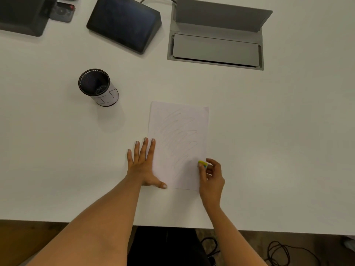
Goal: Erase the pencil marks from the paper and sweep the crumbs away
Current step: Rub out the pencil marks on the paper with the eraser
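A white sheet of paper (178,143) lies on the white table, covered with faint pencil scribbles (179,135) down its middle. My left hand (143,166) lies flat with fingers spread on the paper's left edge, thumb on the lower left corner. My right hand (210,179) pinches a small yellow and blue eraser (202,163) at the paper's lower right edge. Whether the eraser touches the paper is unclear. No crumbs are visible.
A black pen cup (98,87) stands to the upper left of the paper. Farther back sit a dark wedge-shaped screen device (124,22) and an open grey cable hatch (217,35). The table's near edge (172,224) runs below my arms.
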The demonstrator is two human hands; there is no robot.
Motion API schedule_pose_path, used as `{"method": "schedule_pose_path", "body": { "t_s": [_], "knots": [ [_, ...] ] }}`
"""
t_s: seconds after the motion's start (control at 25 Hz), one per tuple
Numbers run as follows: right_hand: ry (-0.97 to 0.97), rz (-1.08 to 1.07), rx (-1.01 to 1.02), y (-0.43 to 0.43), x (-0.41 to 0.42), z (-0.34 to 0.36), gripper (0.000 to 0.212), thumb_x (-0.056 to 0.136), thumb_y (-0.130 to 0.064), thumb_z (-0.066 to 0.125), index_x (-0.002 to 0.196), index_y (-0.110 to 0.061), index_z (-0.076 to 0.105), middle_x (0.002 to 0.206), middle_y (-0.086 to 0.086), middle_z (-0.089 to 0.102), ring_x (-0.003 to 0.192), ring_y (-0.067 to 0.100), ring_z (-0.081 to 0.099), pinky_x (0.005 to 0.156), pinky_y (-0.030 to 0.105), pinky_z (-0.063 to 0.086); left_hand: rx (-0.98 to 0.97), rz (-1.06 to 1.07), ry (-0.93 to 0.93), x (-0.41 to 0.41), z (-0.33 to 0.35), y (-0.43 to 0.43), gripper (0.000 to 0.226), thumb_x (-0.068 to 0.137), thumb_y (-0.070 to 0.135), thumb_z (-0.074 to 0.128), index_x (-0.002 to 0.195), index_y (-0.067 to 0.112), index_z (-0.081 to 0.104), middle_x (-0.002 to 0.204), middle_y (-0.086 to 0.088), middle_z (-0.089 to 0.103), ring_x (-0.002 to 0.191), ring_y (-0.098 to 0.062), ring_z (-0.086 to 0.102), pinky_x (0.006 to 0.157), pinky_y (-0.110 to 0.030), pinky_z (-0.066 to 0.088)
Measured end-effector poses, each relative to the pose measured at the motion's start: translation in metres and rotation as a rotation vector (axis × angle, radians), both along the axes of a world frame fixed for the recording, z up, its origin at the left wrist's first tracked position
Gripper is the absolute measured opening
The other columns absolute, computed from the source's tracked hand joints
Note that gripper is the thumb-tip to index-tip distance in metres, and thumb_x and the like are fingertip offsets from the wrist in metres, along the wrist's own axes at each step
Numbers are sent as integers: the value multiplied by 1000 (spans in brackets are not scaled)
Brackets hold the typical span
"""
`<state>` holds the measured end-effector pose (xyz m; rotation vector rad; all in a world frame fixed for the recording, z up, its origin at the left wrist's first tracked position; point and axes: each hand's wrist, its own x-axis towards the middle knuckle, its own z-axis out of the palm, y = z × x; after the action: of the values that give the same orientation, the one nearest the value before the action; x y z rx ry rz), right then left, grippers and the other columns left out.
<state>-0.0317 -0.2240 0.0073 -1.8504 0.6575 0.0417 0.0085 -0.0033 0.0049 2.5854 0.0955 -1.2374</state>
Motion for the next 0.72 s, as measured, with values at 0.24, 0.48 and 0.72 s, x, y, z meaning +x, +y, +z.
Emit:
{"method": "schedule_pose_path", "body": {
  "t_s": [0.24, 0.48, 0.72],
  "knots": [
    [-28, 390, -162, 24, -35, -15, 16, 83, -19, 73, 98, -15, 71, 85, -4, 69, 75, 6, 63, 65, 17, 52, 20, 31, -11, 0, 1, -5, 170, 34, 91, 72, 141, 31, -45, 141, 6, -57, 139, -26, -45, 115, -55, -23],
    [-123, 645, -282, 36, -33, -19, 20, 82, -15, 71, 102, -11, 71, 90, 3, 68, 74, 13, 63, 67, 20, 50, 55, 16, -9, 2, -1, -8, 170, 36, 89, 74, 140, 29, -46, 142, 3, -57, 139, -28, -44, 116, -57, -21],
    [-111, 663, -478, 7, 19, -19, 11, 83, -13, 68, 94, -11, 70, 77, 8, 63, 65, 25, 61, 62, 32, 51, 60, -2, 5, 2, -1, -7, 170, 36, 90, 73, 140, 28, -47, 141, 2, -57, 138, -28, -46, 114, -56, -23]
  ]
}}
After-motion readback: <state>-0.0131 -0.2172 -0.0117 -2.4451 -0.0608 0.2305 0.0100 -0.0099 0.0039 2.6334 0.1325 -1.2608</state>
